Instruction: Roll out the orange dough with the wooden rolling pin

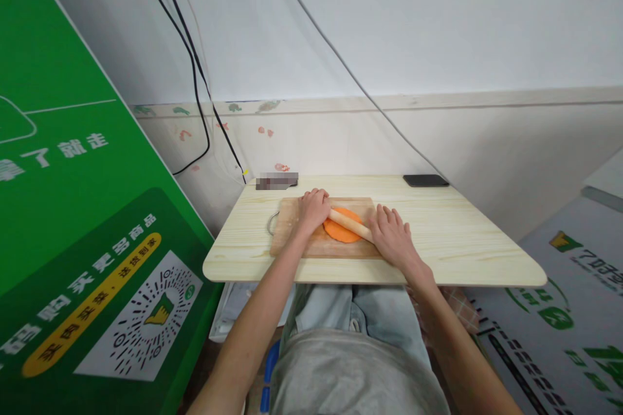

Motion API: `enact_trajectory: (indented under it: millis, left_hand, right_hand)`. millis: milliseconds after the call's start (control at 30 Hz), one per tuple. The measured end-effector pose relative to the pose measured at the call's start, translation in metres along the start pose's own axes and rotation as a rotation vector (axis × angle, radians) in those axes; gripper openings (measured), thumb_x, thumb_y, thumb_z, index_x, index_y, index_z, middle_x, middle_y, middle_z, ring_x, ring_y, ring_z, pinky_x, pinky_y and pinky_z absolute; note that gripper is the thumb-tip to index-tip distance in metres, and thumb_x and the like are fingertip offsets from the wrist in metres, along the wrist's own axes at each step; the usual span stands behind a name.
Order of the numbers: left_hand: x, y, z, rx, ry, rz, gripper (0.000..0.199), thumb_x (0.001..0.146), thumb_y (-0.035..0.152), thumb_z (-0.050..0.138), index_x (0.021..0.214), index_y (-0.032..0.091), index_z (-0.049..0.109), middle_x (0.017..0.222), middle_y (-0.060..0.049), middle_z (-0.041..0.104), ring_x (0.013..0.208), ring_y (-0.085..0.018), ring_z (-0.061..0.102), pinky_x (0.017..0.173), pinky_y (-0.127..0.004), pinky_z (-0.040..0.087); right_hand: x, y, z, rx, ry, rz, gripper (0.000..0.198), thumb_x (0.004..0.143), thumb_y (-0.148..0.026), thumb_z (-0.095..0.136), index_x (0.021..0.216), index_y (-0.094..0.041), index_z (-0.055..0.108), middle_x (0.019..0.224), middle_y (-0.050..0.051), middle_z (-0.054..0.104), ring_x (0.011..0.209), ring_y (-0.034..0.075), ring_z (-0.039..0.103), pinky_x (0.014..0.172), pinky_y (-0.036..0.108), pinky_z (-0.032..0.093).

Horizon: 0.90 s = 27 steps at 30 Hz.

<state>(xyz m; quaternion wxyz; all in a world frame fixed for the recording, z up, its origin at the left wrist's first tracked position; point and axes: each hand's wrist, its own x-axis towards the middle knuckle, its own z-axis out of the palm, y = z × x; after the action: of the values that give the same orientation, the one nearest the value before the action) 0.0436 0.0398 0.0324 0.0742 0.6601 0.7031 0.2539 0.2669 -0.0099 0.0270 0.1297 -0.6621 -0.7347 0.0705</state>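
Note:
A pale wooden rolling pin (351, 225) lies slantwise across a flat, roundish orange sheet of what looks like dough (338, 232). My left hand (314, 209) is closed over the pin's far left end. At its near right end, my right hand (390, 233) presses on the pin with the palm, its fingers reaching forward past it. The hands hide both ends of the pin. Under the sheet is a wooden cutting board (326, 250) with a metal loop handle (272, 223) on its left side.
The board rests on a light wood-grain table (467, 246) against a white wall. A dark phone-like slab (426, 180) lies at the back right, a partly blurred dark object (276, 181) at the back left. Cables hang along the wall. A green printed panel (97, 207) stands left.

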Motion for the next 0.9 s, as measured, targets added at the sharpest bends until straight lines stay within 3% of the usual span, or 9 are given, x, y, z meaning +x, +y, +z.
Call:
enact_trajectory:
  millis: [133, 267, 400, 733, 900]
  left_hand:
    - [-0.001, 0.002, 0.000, -0.024, 0.015, -0.005, 0.034, 0.103, 0.017, 0.049, 0.118, 0.027, 0.078, 0.132, -0.005, 0.078, 0.123, -0.025, 0.067, 0.109, -0.039, 0.049]
    - [-0.001, 0.003, 0.001, -0.040, 0.031, -0.011, 0.032, 0.103, 0.016, 0.050, 0.116, 0.025, 0.078, 0.130, -0.006, 0.078, 0.124, -0.025, 0.068, 0.110, -0.038, 0.049]
    - [-0.001, 0.002, 0.002, -0.052, 0.041, -0.006, 0.032, 0.103, 0.015, 0.049, 0.114, 0.024, 0.078, 0.130, -0.006, 0.079, 0.123, -0.025, 0.068, 0.109, -0.037, 0.049]
    - [0.003, -0.003, 0.006, -0.051, 0.057, 0.010, 0.035, 0.100, 0.009, 0.049, 0.110, 0.024, 0.080, 0.125, -0.007, 0.079, 0.119, -0.024, 0.069, 0.106, -0.037, 0.050]
    - [0.003, -0.005, 0.007, -0.037, 0.054, 0.015, 0.033, 0.099, 0.010, 0.052, 0.106, 0.024, 0.081, 0.120, -0.008, 0.080, 0.116, -0.025, 0.070, 0.106, -0.037, 0.050]
  right_hand:
    - [-0.023, -0.008, 0.010, 0.028, 0.085, -0.052, 0.064, 0.114, -0.036, 0.021, 0.170, -0.010, 0.039, 0.174, 0.023, 0.043, 0.164, 0.039, 0.034, 0.126, 0.068, 0.039]
    - [-0.036, -0.017, 0.015, 0.025, 0.127, -0.061, 0.063, 0.114, -0.034, 0.023, 0.168, -0.007, 0.041, 0.172, 0.023, 0.045, 0.164, 0.038, 0.034, 0.128, 0.067, 0.036]
    - [-0.040, -0.020, 0.015, -0.006, 0.141, -0.059, 0.059, 0.115, -0.035, 0.026, 0.164, -0.012, 0.050, 0.169, 0.020, 0.051, 0.163, 0.037, 0.038, 0.128, 0.065, 0.037]
    - [-0.019, -0.011, -0.002, -0.072, 0.071, -0.044, 0.051, 0.115, -0.034, 0.029, 0.155, -0.023, 0.058, 0.163, 0.016, 0.057, 0.154, 0.034, 0.047, 0.119, 0.056, 0.046]
    - [0.001, -0.007, -0.015, -0.033, -0.017, -0.001, 0.051, 0.113, -0.033, 0.030, 0.152, -0.023, 0.062, 0.154, 0.015, 0.065, 0.140, 0.034, 0.060, 0.116, 0.055, 0.048]
